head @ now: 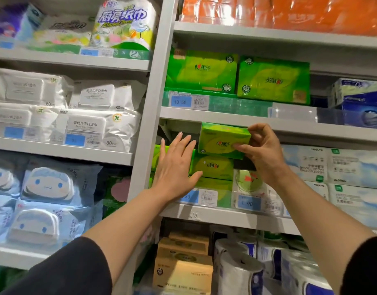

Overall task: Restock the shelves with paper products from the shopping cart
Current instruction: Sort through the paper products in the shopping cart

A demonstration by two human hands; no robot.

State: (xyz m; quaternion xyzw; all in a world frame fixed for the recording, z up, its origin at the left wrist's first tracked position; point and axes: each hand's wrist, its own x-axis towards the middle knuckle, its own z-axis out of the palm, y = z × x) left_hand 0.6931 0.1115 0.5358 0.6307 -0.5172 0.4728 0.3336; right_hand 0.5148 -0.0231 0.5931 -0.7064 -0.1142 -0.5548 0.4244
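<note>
Currently my right hand (pixel 262 154) pinches the green pack (pixel 224 139) by its right end, atop the green stack on the shelf (pixel 225 216). Left hand (pixel 177 167) spread flat against the stack. Pack likely light, soft, film slippery; end grip suits.

Head camera facing store shelving straight on, tilting slightly upward

The single wide-angle view is looking out from the person's head, facing the grey metal shelf upright (pixel 150 116) that is dividing two bays, and sitting near enough that both forearms are reaching in from the bottom edge. It is taking in the white soft wipe packs (pixel 64 116) on the left, the orange plastic-wrapped bundles (pixel 279 11) along the top right and the white paper rolls (pixel 238 271) at the bottom. Straight lines are bending toward the edges. No second view is sharing the scene.
</note>
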